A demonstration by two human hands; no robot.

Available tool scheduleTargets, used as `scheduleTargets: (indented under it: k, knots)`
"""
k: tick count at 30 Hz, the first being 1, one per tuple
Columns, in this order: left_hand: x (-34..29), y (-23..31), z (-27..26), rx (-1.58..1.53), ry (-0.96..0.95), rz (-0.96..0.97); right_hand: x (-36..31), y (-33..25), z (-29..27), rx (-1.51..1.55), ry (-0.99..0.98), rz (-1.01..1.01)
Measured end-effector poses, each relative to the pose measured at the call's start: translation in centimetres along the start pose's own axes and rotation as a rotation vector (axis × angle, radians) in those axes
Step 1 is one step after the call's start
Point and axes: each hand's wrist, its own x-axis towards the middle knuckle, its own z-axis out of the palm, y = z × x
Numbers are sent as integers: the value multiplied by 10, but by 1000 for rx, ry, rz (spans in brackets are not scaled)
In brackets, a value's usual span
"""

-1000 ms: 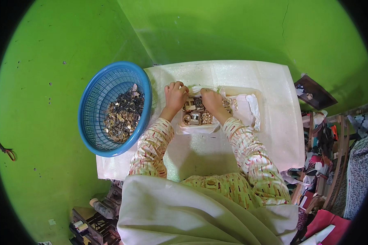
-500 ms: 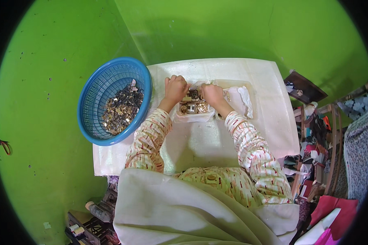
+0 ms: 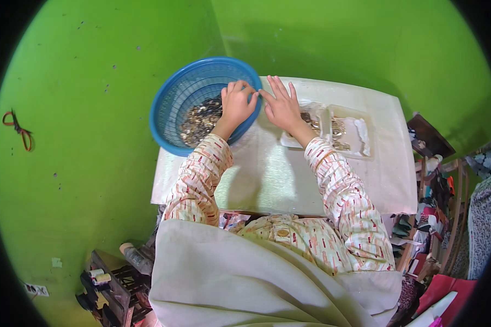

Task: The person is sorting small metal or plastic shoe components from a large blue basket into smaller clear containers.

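Now | left hand [image 3: 236, 107], right hand [image 3: 284, 111] | shifted from container [image 3: 289, 142] toward blue basket [image 3: 172, 111]

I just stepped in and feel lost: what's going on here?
A person's left hand is over the right side of a blue basket of small dark and gold-coloured pieces. The right hand, fingers spread, is just right of it. Whether the left holds anything is unclear. Two containers sit farther right on the pale-covered table.

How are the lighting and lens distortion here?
Head view: sheen on the white table cover, a shadow beside it; head view: black fisheye rim, the cover's far edge bowed; head view: pieces in the blue basket too small to tell apart.
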Motion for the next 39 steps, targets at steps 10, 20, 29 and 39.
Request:
scheduleTargets:
  k: [10,20,29,39]
  knots:
    - [-32,1,-5,196,-182,-160,-28,10,-9,65,-36,52]
    - [-28,-115,14,291,-1244,-241,45,-34,86,3,-213,126]
    - [-30,-186,53,266,-1157,28,82,-46,145,134,-217,194]
    - [0,-189,112,345,-1061,345,83,4,148,157,-150,237]
